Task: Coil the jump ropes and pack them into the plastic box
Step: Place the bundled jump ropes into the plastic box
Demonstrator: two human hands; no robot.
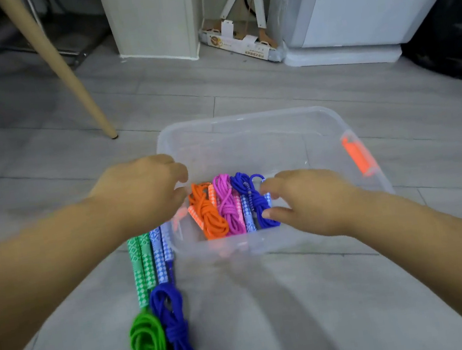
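A grey tiled floor [271,302] runs back to white furniture and a slanted wooden chair leg [66,70]. On the floor stands the clear box [245,119], with an orange latch [359,156] on its right end. Three coiled ropes lie side by side at its near wall: the orange rope [209,216], the pink rope [229,204] and the blue rope [262,215]. Outside, just beside the box's near left corner, the green rope [150,346] and an outer blue rope [177,330] lie coiled on the floor, handles pointing at the box. The left hand [142,187] hovers at the box's left rim with its fingers curled down. Blur hides whether it grips the rim. The right hand [310,202] is loosely spread, with thumb and forefinger at the blue rope's right edge.
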